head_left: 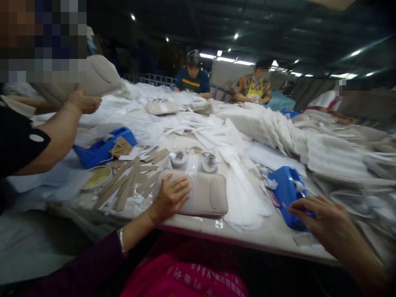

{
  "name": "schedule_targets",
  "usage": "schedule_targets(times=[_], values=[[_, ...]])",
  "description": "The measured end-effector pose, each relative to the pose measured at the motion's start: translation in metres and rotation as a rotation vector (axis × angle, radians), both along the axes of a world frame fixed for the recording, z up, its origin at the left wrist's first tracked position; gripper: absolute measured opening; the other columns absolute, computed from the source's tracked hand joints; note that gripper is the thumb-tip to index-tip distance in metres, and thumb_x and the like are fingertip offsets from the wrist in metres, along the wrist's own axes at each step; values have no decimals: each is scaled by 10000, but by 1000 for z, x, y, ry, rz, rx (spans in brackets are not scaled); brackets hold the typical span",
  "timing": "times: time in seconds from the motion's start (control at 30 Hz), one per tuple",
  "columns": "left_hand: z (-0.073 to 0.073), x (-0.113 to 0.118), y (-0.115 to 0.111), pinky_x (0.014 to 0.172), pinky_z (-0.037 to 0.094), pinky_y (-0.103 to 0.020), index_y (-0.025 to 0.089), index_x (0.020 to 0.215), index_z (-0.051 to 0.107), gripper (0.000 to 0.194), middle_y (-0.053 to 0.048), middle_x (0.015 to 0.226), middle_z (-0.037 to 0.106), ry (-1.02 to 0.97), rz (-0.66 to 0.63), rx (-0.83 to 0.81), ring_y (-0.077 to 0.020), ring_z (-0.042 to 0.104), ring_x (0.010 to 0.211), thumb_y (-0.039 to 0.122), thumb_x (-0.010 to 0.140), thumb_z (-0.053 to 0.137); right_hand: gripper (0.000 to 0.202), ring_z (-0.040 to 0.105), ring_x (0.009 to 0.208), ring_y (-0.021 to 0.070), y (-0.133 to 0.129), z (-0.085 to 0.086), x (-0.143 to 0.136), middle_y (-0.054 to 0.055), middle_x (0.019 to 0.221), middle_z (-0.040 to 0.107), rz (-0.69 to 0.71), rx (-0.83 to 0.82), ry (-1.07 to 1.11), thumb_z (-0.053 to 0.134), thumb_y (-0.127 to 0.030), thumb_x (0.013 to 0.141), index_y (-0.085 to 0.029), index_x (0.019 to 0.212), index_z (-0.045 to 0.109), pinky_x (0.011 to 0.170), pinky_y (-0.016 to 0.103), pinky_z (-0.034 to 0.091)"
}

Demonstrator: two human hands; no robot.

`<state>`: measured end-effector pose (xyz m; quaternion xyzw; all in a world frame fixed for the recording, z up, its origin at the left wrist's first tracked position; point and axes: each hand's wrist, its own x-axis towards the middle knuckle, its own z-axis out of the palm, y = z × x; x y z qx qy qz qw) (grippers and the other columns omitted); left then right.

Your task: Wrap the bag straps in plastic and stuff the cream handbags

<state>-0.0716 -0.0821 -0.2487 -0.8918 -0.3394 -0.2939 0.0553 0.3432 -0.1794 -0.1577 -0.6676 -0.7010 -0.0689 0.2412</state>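
Note:
My left hand (173, 194) lies flat, fingers stretched out, on a beige flat case (206, 194) with rounded corners and an oval mark at its right end. A clear strip runs over the middle of the case towards two coiled clear straps or cords (209, 161) behind it. At the right, my right hand (321, 212) is against the near end of a blue tape dispenser (286, 194). Thumb and fingers are drawn together in a pinch; whatever is between them is hidden.
Cardboard strips (130, 181) lie left of the case, near a second blue tape dispenser (107, 146). White thin sheets (241, 185) spread to its right, with stacked white padding (266, 123) behind. A co-worker's hand (82, 101) holds another beige case (99, 74); other people work across the table.

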Motion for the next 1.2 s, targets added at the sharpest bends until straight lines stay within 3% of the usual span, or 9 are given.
schedule_targets(times=[0.1,0.17,0.27,0.37,0.57,0.67,0.87,1.2], values=[[0,-1,-3,1103,171,-532,218,1159,596,271,-90,1282,589,-15,12,-30,-212,488,1239,252,919,476,308,510,698,189,55,35,-88,25,642,629,516,-112,-169,518,-393,856,-265,604,641,749,380,270],[-1,-3,-4,1106,160,-535,210,1160,593,274,-100,1282,581,-25,16,-37,-207,484,1239,263,921,471,268,510,730,163,93,47,-145,15,642,628,768,-240,-253,543,-280,861,-240,619,651,773,363,250],[-5,-5,-4,1112,158,-536,211,1180,586,294,-110,1293,560,-32,18,-42,-211,470,1243,268,911,483,180,510,788,154,142,47,-207,7,661,646,963,-380,-383,630,-182,785,-210,612,669,807,354,215],[-8,-7,-2,1114,169,-534,219,1187,592,310,-113,1284,552,-35,31,-43,-227,467,1228,275,896,499,128,512,788,150,174,36,-242,11,651,656,1048,-496,-543,651,-132,730,-198,630,695,817,348,202],[-6,-9,0,1111,197,-523,235,1175,608,318,-94,1133,582,-42,45,-54,-244,467,1153,311,877,529,140,522,775,169,199,15,-268,30,640,661,1080,-471,-712,614,-144,733,-203,658,717,831,364,203],[-5,-9,-1,1111,203,-510,228,1162,611,308,-87,1183,572,-52,47,-38,-255,426,1179,305,873,538,154,528,782,183,204,9,-272,48,660,668,1066,-447,-760,593,-156,749,-192,659,712,836,369,212],[-6,-9,0,1109,183,-511,202,1209,568,325,-43,1330,538,-5,30,15,-256,411,1186,300,909,490,144,548,782,199,203,6,-272,69,675,670,1059,-395,-819,584,-157,746,-175,666,702,845,378,212],[-9,-7,0,1106,176,-515,214,1245,545,352,-64,1290,583,10,26,-20,-249,431,1200,276,902,498,149,568,801,219,196,7,-273,106,722,674,1011,-354,-857,560,-120,731,-136,741,708,882,390,228]])
